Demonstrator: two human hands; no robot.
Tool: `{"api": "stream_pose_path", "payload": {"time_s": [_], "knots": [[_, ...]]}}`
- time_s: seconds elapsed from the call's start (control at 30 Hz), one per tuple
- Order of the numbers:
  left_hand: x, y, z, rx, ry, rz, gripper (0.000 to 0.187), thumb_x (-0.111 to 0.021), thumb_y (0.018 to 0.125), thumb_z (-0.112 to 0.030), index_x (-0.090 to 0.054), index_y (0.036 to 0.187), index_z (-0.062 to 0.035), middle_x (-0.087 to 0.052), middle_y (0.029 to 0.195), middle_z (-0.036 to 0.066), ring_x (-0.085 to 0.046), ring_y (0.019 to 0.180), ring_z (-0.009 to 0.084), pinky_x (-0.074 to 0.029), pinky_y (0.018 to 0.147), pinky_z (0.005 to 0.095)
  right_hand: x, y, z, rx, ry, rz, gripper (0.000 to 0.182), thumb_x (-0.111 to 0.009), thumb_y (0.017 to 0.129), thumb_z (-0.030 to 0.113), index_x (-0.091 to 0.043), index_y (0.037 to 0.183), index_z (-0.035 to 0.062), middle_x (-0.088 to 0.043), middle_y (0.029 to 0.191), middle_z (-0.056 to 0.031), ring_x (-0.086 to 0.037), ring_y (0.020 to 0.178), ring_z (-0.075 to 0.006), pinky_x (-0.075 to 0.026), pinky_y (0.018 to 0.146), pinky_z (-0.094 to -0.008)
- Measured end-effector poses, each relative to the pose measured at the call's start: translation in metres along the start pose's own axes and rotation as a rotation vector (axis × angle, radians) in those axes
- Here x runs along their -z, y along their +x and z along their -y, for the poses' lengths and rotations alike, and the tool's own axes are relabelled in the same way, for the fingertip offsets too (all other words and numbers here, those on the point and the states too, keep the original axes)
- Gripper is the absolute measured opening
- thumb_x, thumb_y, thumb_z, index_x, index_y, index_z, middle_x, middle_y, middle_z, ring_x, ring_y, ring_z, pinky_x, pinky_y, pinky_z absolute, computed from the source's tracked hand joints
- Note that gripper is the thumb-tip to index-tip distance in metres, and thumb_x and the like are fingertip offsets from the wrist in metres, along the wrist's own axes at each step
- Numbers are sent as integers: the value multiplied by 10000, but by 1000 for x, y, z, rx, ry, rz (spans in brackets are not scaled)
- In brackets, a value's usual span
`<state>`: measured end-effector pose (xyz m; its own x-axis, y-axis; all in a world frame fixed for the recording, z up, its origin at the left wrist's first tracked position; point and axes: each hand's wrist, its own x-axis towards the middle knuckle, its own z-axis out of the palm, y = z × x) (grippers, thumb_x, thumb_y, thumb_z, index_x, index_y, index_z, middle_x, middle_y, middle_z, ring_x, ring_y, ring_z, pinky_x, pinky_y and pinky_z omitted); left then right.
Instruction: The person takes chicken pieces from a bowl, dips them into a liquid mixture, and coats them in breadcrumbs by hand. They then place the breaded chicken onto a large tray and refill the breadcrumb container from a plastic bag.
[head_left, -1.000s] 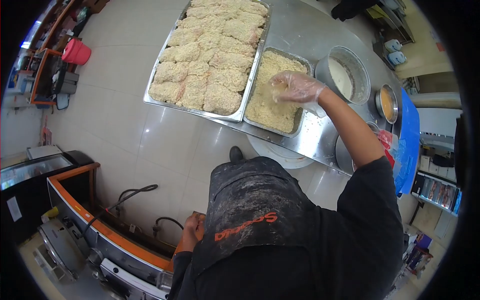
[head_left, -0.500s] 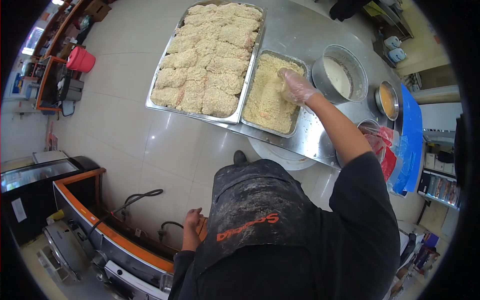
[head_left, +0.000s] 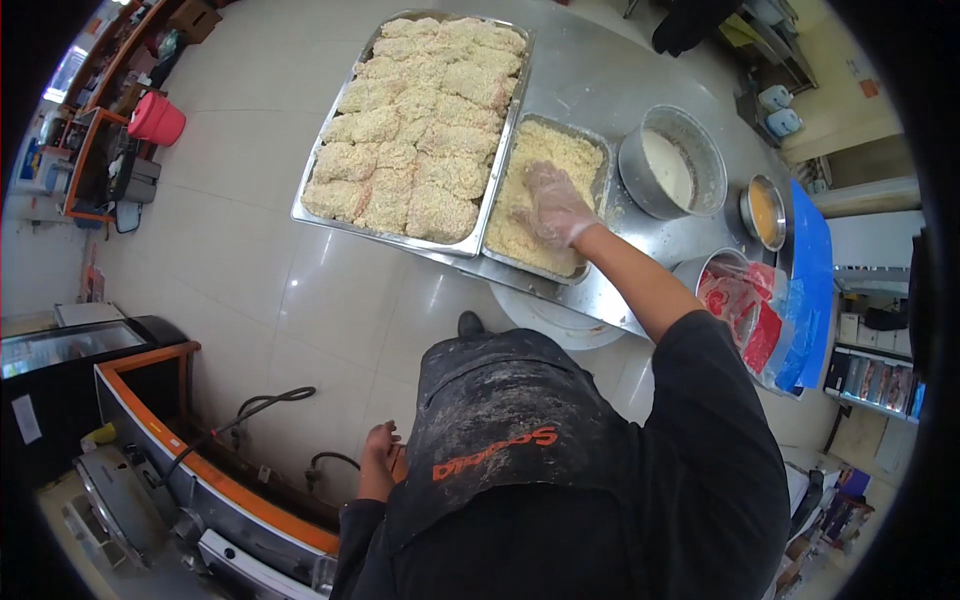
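Note:
My right hand [head_left: 555, 205], in a clear plastic glove, presses down into the crumbs [head_left: 560, 145] of a small metal tray [head_left: 607, 160]. Its fingers are spread and partly sunk in the crumbs; nothing can be seen held in it. To the left stands a large metal tray [head_left: 482, 222], filled with rows of crumb-coated pieces [head_left: 400, 125]. Bare and away from the table, my left hand [head_left: 381, 440] hangs low beside the apron with its fingers slightly apart and nothing in it.
Right of the crumb tray on the steel table [head_left: 575, 60] stand a deep pot [head_left: 712, 165] of white liquid and a bowl [head_left: 783, 235] of orange liquid. Nearer are red and clear plastic bags [head_left: 765, 330]. An orange-edged counter [head_left: 230, 500] is at lower left.
My right hand has moved down and left within the crumb tray, and its fingers have spread. The view has shifted slightly. My left hand stays low at my side.

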<state>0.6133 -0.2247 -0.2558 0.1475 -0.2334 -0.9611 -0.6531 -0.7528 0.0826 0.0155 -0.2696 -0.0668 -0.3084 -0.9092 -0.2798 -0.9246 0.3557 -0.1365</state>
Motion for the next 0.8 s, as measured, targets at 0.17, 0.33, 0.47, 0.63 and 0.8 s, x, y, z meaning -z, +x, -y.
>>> {"api": "stream_pose_path", "payload": {"time_s": [0.17,0.33,0.47,0.63,0.8], "knots": [[-6,-2,-7,-51,-120,55,387,-531,925,-323,-571,1183,-37,-644,916,143,-459,501,156,-363,429,302,64,14,-11,-227,154,246,744,-562,896,423,-346,1467,-3,-588,1243,-291,-561,1203,-375,-442,1020,-424],[-11,24,24,1,-127,111,318,-552,925,-286,-568,1126,-39,-639,876,139,-422,462,147,-349,421,291,45,21,-24,-78,90,230,833,-752,697,469,-502,1360,31,-667,1083,-244,-643,1025,-376,-496,896,-433],[-7,27,41,12,-57,179,244,-570,927,-279,-570,993,-44,-594,756,94,-406,454,144,-330,409,294,55,28,-22,-62,44,394,637,-770,667,471,-672,1090,6,-684,1042,-227,-654,955,-363,-510,824,-427],[-2,7,32,11,83,159,254,-568,929,-304,-574,919,-50,-546,681,60,-400,440,151,-310,397,301,60,7,-22,-85,134,356,562,-779,664,439,-689,992,-8,-688,990,-210,-657,913,-345,-510,800,-407],[-4,19,22,96,-51,138,282,-540,930,-295,-578,1041,-39,-575,734,70,-412,446,155,-321,403,323,31,-2,-32,-53,399,191,513,-762,674,305,-650,1048,-28,-672,942,-214,-652,890,-308,-510,804,-370]]}}
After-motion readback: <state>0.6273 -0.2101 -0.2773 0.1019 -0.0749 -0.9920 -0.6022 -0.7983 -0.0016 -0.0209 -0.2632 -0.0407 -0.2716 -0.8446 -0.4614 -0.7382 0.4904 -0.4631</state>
